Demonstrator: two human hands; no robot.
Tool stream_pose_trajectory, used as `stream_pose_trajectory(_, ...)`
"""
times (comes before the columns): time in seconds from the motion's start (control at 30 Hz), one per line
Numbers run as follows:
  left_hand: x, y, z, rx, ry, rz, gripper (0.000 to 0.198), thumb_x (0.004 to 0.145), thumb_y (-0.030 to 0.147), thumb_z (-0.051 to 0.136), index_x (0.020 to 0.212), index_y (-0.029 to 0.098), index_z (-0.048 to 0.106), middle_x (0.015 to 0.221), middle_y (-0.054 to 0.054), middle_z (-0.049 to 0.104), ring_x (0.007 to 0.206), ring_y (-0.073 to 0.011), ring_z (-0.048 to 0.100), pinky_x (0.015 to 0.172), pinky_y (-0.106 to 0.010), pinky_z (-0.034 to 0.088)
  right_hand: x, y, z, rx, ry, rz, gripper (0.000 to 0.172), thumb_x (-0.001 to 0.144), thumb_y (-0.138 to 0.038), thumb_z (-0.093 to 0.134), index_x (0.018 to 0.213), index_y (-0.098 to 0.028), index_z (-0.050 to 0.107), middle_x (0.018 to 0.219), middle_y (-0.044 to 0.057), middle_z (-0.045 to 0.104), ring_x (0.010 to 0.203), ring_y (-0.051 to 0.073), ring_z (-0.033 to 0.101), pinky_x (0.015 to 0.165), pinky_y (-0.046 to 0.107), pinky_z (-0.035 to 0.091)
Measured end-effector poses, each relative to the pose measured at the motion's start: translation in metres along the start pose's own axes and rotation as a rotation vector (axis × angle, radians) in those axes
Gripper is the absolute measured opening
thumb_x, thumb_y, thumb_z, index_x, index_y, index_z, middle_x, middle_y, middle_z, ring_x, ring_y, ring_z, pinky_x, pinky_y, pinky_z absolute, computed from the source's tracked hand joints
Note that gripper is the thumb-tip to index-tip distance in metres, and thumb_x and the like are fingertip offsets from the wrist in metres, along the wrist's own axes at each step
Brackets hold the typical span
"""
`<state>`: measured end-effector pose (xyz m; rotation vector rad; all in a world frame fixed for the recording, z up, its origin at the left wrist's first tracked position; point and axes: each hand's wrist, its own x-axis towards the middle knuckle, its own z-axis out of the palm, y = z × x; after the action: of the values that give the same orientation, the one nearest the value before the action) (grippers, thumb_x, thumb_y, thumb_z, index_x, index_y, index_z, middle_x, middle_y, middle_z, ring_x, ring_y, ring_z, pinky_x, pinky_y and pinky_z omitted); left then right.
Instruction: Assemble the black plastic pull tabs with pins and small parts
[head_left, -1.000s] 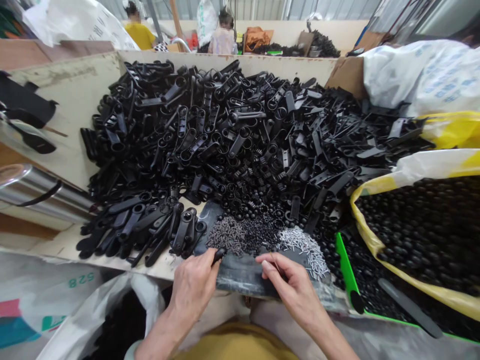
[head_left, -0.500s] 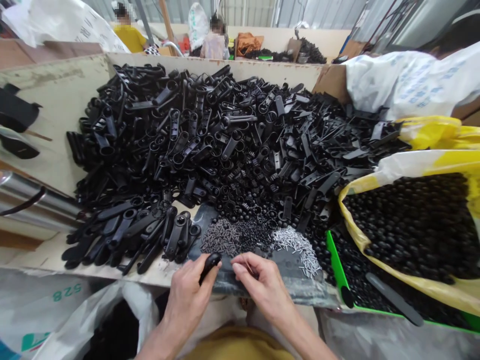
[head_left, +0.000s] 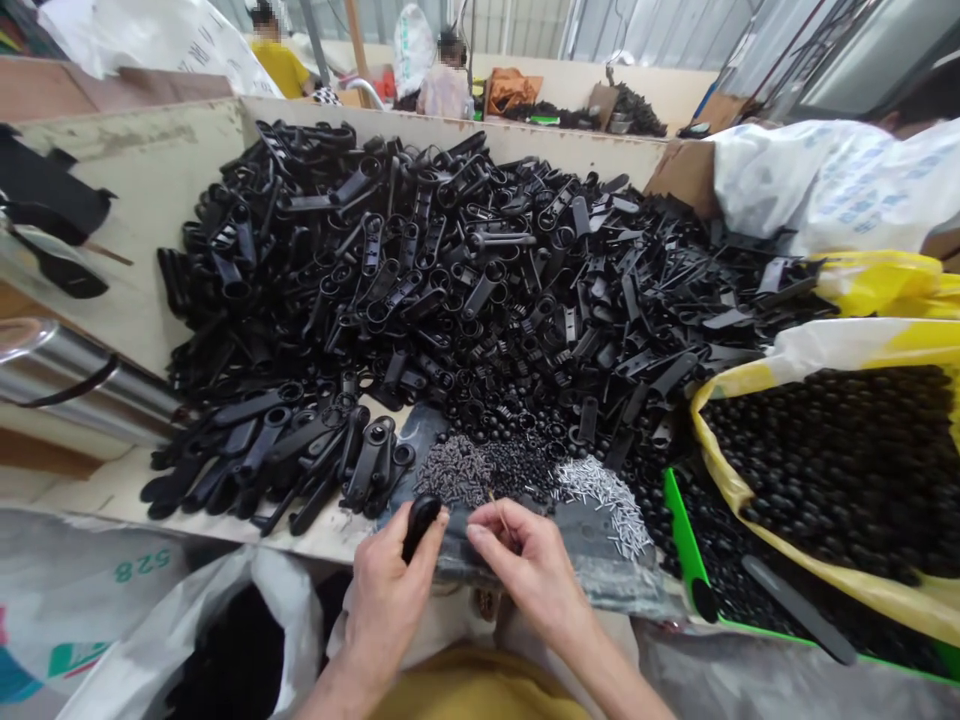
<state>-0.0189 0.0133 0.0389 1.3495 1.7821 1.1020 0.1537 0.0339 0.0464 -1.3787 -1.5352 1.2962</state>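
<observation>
My left hand (head_left: pixel 390 580) is closed around a black plastic part (head_left: pixel 421 522), its rounded end showing between thumb and fingers. To its right, my right hand (head_left: pixel 529 555) pinches a thin brownish pin-like tool (head_left: pixel 498 506); most of it is hidden by the fingers. The hands are a little apart at the near edge of a dark mat (head_left: pixel 585 520). Just beyond them on the mat lie small brown pieces (head_left: pixel 454 470), small black pieces (head_left: pixel 521 465) and silver pins (head_left: pixel 607 500).
A high heap of black plastic parts (head_left: pixel 420 250) fills the bench. Longer black pieces (head_left: pixel 262 450) lie left. At right are a green-edged tray (head_left: pixel 682 545) and a yellow-rimmed bag (head_left: pixel 724 460) of black balls. A steel flask (head_left: pixel 82 380) stands left; two people sit beyond.
The whole view has shifted slightly, so the bench appears further right. Both hands keep their holds, and the right fingers have turned a little with the thin tool.
</observation>
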Motion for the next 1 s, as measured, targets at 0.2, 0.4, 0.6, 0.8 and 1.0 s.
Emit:
stream_pose_trajectory(0.2, -0.002, 0.006, -0.002, -0.307, 0.163, -0.162, 0.032, 0.082, 0.051, 0.072, 0.087, 0.020, 0.071, 0.054, 0.007, 0.055, 0.048, -0.0122, 0.050, 0.047, -0.022, 0.045, -0.011, -0.001, -0.002, -0.216, -0.101, -0.274, 0.013, 0.099, -0.017, 0.062, 0.094, -0.021, 0.073, 0.085, 0.001, 0.066, 0.074, 0.015, 0.062, 0.069, 0.024, 0.045)
stream_pose_trajectory(0.4, -0.007, 0.000, -0.012, -0.514, 0.239, -0.245, 0.037, 0.076, 0.050, 0.083, 0.093, 0.019, 0.071, 0.061, 0.006, 0.060, 0.049, -0.0089, 0.049, 0.047, -0.018, 0.044, -0.001, -0.002, 0.018, -0.687, -0.202, -0.357, 0.009, 0.098, -0.015, 0.065, 0.092, -0.020, 0.070, 0.091, 0.003, 0.066, 0.070, 0.016, 0.066, 0.062, 0.023, 0.047)
stream_pose_trajectory(0.6, -0.015, -0.009, -0.011, -0.413, 0.114, -0.355, 0.050, 0.067, 0.060, 0.086, 0.090, 0.018, 0.074, 0.056, 0.005, 0.060, 0.044, -0.0088, 0.043, 0.039, -0.018, 0.036, 0.005, 0.001, 0.015, -0.712, -0.085, -0.380, 0.014, 0.103, -0.017, 0.057, 0.103, -0.021, 0.071, 0.095, 0.003, 0.070, 0.074, 0.016, 0.070, 0.065, 0.023, 0.051)
stream_pose_trajectory(0.8, -0.021, 0.012, 0.011, -0.387, -0.147, -0.383, 0.046, 0.073, 0.063, 0.079, 0.079, 0.018, 0.072, 0.056, 0.002, 0.063, 0.039, -0.0069, 0.033, 0.037, -0.020, 0.023, -0.007, 0.007, -0.053, -0.430, 0.195, -0.307, 0.017, 0.103, -0.024, 0.057, 0.098, -0.021, 0.073, 0.090, 0.004, 0.072, 0.078, 0.018, 0.068, 0.071, 0.027, 0.052)
stream_pose_trajectory(1.0, -0.014, 0.026, 0.020, -0.358, -0.274, -0.365, 0.039, 0.077, 0.058, 0.074, 0.081, 0.019, 0.071, 0.055, 0.002, 0.065, 0.039, -0.0087, 0.035, 0.039, -0.021, 0.024, -0.010, 0.017, -0.072, -0.632, 0.065, -0.307, 0.030, 0.109, -0.028, 0.044, 0.100, -0.022, 0.072, 0.094, 0.006, 0.071, 0.081, 0.018, 0.070, 0.072, 0.027, 0.052)
